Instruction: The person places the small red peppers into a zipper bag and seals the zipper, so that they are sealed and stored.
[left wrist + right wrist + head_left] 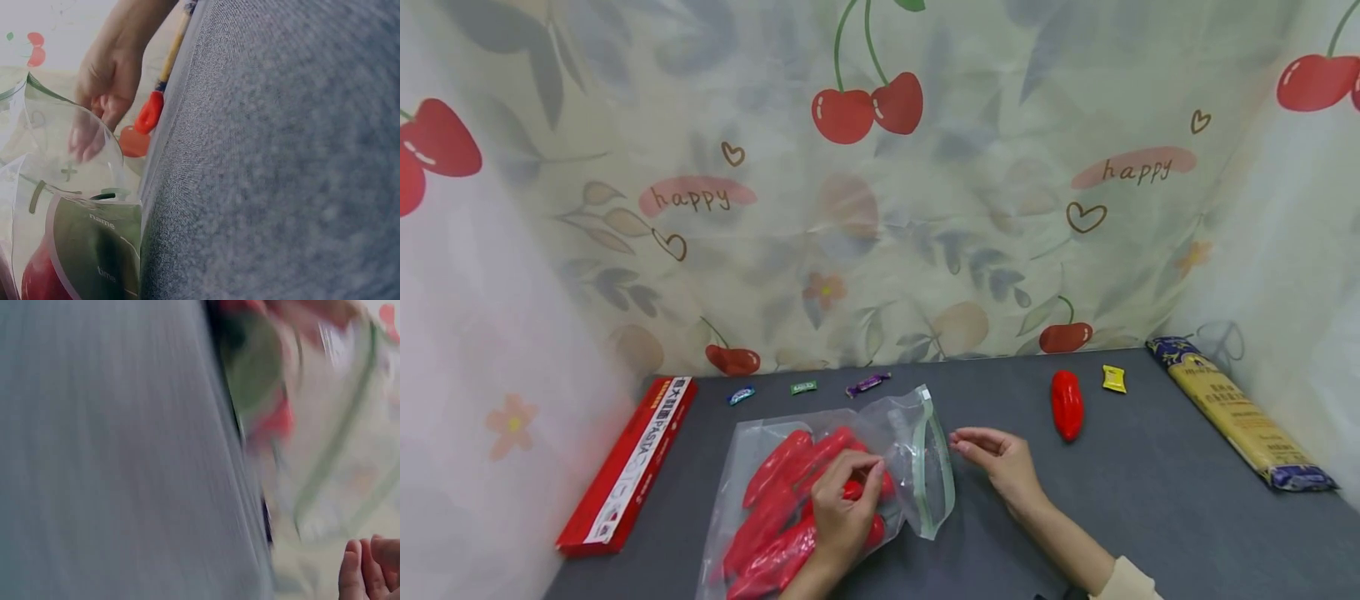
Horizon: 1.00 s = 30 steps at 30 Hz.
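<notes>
A clear zip bag (pixel 929 500) lies on the table with several red peppers (pixel 775 467) inside, its green-edged mouth standing open toward the right. Over the bag, my left hand (pixel 846 504) pinches the upper plastic near the mouth between thumb and fingers. Just right of the opening is my right hand (pixel 1003 467), fingers loosely bent, apart from the bag with nothing visible in them. In the left wrist view, the right hand (pixel 109 84) appears behind the transparent mouth. The bag's label (pixel 100 250) reads "name" and "time". One loose red pepper (pixel 1067 406) lies farther right.
At the left lies a red pasta box (pixel 628 467); at the right, a yellow and blue pasta packet (pixel 1240 417). Along the back are blue (pixel 741 395), green (pixel 803 387), purple (pixel 868 384) and yellow (pixel 1114 378) wrapped candies. A patterned curtain (pixel 880 250) rises behind the grey table (pixel 1000 550).
</notes>
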{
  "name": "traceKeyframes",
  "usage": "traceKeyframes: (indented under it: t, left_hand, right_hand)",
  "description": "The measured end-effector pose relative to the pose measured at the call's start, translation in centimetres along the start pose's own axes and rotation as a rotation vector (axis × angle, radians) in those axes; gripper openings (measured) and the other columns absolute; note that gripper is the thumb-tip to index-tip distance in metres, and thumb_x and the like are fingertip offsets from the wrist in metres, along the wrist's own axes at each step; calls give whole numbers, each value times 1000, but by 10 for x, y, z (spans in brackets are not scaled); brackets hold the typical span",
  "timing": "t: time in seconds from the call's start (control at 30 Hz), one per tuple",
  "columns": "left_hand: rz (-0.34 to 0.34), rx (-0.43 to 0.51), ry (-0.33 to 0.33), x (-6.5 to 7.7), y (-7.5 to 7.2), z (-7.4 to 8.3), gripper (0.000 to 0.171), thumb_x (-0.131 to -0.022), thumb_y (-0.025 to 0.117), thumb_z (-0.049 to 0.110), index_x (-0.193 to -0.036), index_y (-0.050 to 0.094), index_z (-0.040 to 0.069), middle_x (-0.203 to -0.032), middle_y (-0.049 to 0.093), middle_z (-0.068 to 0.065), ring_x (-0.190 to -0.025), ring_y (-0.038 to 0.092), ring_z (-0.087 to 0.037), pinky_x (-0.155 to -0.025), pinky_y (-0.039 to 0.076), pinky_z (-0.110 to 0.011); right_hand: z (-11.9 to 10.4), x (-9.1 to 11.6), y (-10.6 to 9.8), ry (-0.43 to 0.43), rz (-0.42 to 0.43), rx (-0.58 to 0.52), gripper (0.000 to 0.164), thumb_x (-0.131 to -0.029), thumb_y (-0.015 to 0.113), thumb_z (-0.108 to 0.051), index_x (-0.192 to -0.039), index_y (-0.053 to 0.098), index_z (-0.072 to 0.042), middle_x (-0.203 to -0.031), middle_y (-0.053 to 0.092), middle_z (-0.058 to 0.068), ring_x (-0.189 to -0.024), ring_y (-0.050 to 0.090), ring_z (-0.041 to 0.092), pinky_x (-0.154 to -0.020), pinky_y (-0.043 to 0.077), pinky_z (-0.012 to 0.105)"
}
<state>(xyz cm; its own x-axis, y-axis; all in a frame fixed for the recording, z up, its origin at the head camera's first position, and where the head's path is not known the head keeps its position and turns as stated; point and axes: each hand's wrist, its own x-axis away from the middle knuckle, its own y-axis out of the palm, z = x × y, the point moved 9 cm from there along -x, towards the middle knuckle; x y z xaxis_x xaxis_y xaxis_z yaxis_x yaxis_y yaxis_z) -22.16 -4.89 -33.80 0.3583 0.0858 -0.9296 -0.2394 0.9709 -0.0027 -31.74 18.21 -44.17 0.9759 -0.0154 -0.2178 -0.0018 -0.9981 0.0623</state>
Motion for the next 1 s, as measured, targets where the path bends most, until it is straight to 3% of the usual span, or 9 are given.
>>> traceKeyframes:
  t: [0.1, 0.2, 0.33, 0.47, 0.57, 0.63, 0.73, 0.87, 1.0]
  left_hand:
    - [1, -7, -1, 0, 0, -1, 21, -63, 65, -20, -79, 63, -6, -69, 59, -13, -58, 54, -13, -54, 48, -16]
    - [2, -12, -1, 1, -1, -2, 21, -63, 65, -19, -79, 63, -5, -69, 60, -12, -58, 54, -13, -54, 48, -16]
    - [2, -8, 4, 5, -1, -7, 22, -64, 65, -19, -79, 63, -5, -69, 59, -12, -58, 54, -12, -54, 47, -16]
    - [1, -3, 4, 5, -1, -6, 22, -63, 65, -20, -79, 63, -5, -69, 59, -12, -58, 54, -13, -53, 48, -17]
    - [-4, -1, 2, 3, 0, -4, 21, -64, 65, -20, -80, 63, -6, -69, 59, -12, -58, 54, -13, -54, 48, -16]
    - [-6, 3, 1, 4, 0, -4, 21, -64, 64, -20, -80, 63, -6, -69, 59, -12, -58, 54, -12, -54, 48, -16]
    - [-5, 4, 2, 4, 0, -5, 22, -64, 64, -20, -80, 63, -6, -69, 59, -12, -58, 54, -12, -54, 48, -16]
    - [-2, 10, 10, 4, -1, -4, 22, -63, 64, -20, -80, 62, -6, -69, 59, -12, -58, 54, -13, -54, 47, -16]
    - [-6, 12, 20, 2, -1, -3, 22, -63, 64, -20, -79, 63, -6, -68, 59, -12, -57, 54, -12, -53, 47, -16]
  right_hand:
    - [-11, -13, -38, -15, 76, 13, 40, -81, 66, -3, -114, 53, 17, -91, 70, -9, -86, 67, 4, -77, 54, 20]
    - [-14, -29, -85, 13, 215, -11, 41, -83, 64, -4, -118, 52, 13, -89, 69, -13, -86, 66, 1, -76, 53, 16]
    - [13, -55, -159, 29, 457, -94, 44, -77, 72, -13, -117, 60, -3, -88, 69, -14, -84, 66, -2, -72, 51, 12]
    - [17, -60, -191, 52, 619, -115, 47, -75, 74, -12, -120, 60, -8, -86, 67, -17, -81, 62, -6, -69, 48, 5]
    - [4, -51, -188, 160, 683, -50, 50, -81, 66, -6, -129, 51, -3, -102, 66, -11, -85, 58, -8, -70, 45, 2]
    - [12, -54, -193, 216, 692, 12, 54, -83, 65, -10, -133, 47, -5, -121, 61, -2, -96, 56, -4, -78, 46, 5]
    - [23, -60, -194, 281, 662, 124, 58, -86, 61, -13, -138, 38, -6, -140, 44, 12, -118, 50, 10, -98, 42, 18]
    - [36, -71, -191, 328, 565, 227, 63, -88, 56, -13, -143, 26, -4, -146, 32, 17, -134, 34, 27, -111, 29, 39]
    - [40, -80, -185, 357, 426, 342, 66, -91, 52, -15, -145, 16, -4, -150, 20, 22, -137, 24, 36, -112, 24, 47]
